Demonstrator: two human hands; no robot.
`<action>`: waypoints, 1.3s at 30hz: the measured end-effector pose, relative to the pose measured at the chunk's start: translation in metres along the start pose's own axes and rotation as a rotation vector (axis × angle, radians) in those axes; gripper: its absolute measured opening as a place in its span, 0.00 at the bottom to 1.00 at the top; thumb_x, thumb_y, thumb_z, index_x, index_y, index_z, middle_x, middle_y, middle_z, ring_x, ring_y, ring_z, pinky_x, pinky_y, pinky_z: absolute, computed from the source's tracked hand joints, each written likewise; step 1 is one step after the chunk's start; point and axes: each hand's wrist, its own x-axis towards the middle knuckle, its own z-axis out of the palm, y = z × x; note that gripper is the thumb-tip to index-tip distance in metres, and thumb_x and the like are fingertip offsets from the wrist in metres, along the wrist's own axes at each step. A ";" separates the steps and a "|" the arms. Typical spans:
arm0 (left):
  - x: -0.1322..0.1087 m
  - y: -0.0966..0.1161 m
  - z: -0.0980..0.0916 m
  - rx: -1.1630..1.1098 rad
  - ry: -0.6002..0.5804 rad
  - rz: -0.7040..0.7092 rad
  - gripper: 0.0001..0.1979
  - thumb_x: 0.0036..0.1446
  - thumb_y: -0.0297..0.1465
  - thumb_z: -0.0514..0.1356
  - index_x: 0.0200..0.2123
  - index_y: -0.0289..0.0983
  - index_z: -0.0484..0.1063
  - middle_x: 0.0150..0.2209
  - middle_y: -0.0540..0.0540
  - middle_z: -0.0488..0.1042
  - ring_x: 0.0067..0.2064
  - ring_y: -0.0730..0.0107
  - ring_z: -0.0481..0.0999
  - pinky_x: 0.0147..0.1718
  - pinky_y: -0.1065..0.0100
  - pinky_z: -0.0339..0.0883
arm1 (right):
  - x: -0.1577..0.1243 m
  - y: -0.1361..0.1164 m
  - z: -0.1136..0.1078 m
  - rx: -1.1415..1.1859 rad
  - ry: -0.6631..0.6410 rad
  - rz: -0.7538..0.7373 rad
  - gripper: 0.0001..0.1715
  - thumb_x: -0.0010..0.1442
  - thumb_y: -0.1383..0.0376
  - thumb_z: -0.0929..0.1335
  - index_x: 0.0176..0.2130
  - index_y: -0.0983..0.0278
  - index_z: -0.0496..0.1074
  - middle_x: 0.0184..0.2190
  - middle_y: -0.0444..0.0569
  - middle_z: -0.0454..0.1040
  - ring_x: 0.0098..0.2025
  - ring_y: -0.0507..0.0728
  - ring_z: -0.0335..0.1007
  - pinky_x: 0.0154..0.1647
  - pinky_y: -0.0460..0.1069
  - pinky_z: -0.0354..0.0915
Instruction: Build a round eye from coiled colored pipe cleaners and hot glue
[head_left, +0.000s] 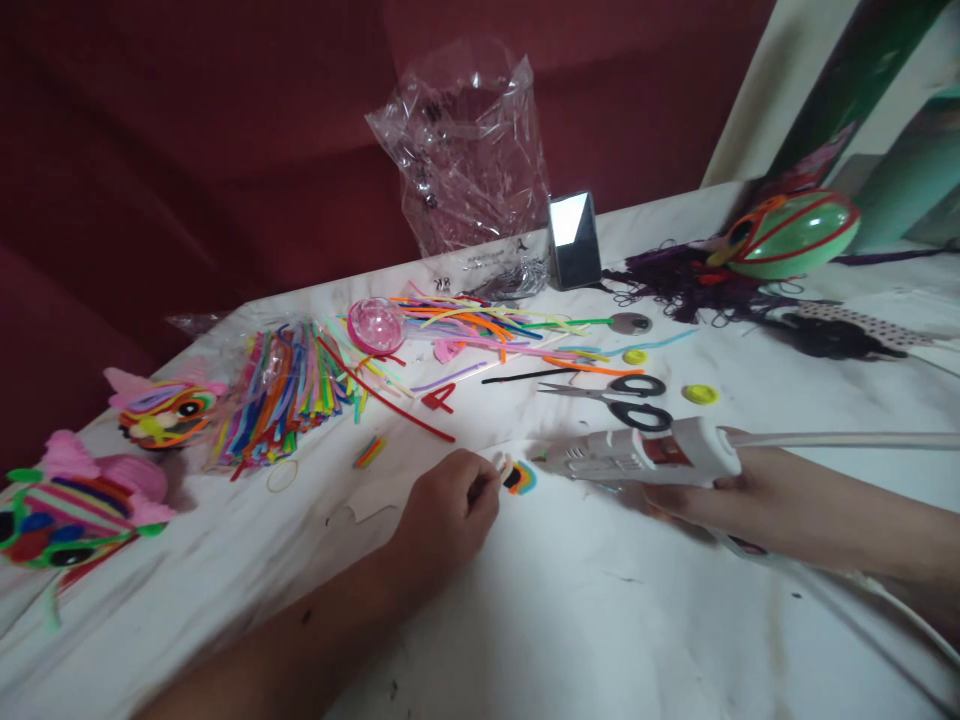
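My right hand (686, 500) grips a white hot glue gun (637, 452) from below, its nozzle pointing left. Close to that nozzle is a small curved craft piece (525, 478) in orange, yellow and blue with a black centre. My left hand (454, 505) is closed in a pinch at the left edge of this piece; the fingertips are partly hidden. Just behind the gun lie scissors (637, 400) with dark handles. A bent red pipe cleaner (439, 398) rests beyond my left hand, and a short striped strip (370, 452) lies to its left.
Bundled pipe cleaners (277, 400) and two colourful fish-like crafts (82, 500) occupy the left side. Loose pipe cleaners (472, 325), a pink clear dome (376, 326), a plastic bag (472, 170) and a phone (575, 240) stand behind. A green balloon-like craft (802, 235) sits back right. The gun's cord (847, 440) runs right.
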 end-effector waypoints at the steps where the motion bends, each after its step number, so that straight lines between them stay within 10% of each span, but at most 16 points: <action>1: 0.000 0.000 0.000 -0.001 0.002 -0.003 0.06 0.54 0.27 0.53 0.25 0.37 0.66 0.24 0.53 0.66 0.25 0.77 0.64 0.25 0.75 0.56 | 0.000 0.001 0.000 0.023 -0.021 0.022 0.23 0.48 0.44 0.60 0.25 0.59 0.68 0.22 0.43 0.67 0.26 0.55 0.62 0.28 0.50 0.61; 6: 0.000 0.000 0.000 -0.005 -0.005 0.001 0.06 0.54 0.27 0.53 0.26 0.37 0.66 0.24 0.52 0.67 0.25 0.76 0.64 0.25 0.74 0.56 | 0.001 0.006 -0.011 0.213 -0.268 0.022 0.18 0.49 0.48 0.63 0.26 0.59 0.68 0.23 0.43 0.67 0.25 0.55 0.63 0.24 0.49 0.61; 39: 0.000 0.000 0.000 -0.001 0.001 0.005 0.06 0.55 0.29 0.53 0.26 0.37 0.66 0.23 0.53 0.65 0.24 0.77 0.63 0.24 0.75 0.55 | 0.004 0.005 -0.013 -0.040 -0.230 -0.127 0.16 0.50 0.51 0.63 0.28 0.59 0.69 0.26 0.46 0.69 0.30 0.58 0.66 0.29 0.50 0.63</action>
